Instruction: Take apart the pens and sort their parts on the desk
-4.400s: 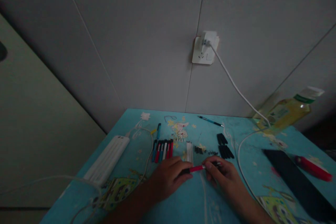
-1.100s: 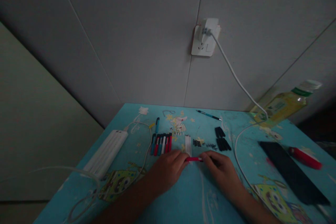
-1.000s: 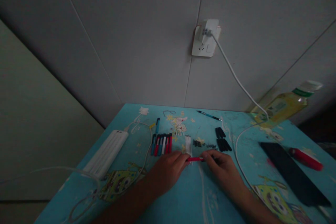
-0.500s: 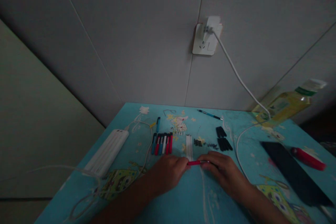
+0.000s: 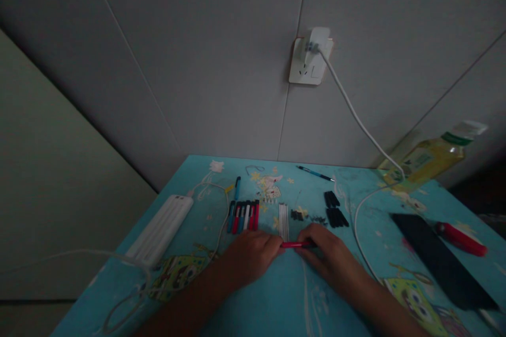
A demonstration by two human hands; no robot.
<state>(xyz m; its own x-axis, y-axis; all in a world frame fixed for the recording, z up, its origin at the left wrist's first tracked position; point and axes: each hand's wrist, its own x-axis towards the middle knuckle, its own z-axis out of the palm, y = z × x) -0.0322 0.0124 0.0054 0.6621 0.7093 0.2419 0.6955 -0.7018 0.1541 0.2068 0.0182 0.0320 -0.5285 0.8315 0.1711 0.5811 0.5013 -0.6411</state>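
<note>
A slim red pen barrel (image 5: 291,245) lies level between my two hands. My left hand (image 5: 255,254) is closed on its left end. At its right end, my right hand (image 5: 327,253) pinches it with thumb and fingers, where a dark end piece partly shows. Just beyond are several thin whitish rods, like pen refills (image 5: 283,221). To their left is a row of red, blue and white pen barrels (image 5: 244,217). Small dark parts (image 5: 297,215) and tiny greyish pieces (image 5: 318,219) lie right of the rods, beside black tapered pieces (image 5: 336,217).
A blue pen (image 5: 316,172) lies near the wall. On the left rests a white power strip (image 5: 160,229) with cables. To the right are a bottle of yellow liquid (image 5: 430,159), a flat dark slab (image 5: 438,258), a red-handled object (image 5: 462,239) and a white cable (image 5: 357,216).
My right hand has shifted slightly, its fingers more raised and bent, and a dark piece now shows at the barrel's right end. My left hand keeps its grip.
</note>
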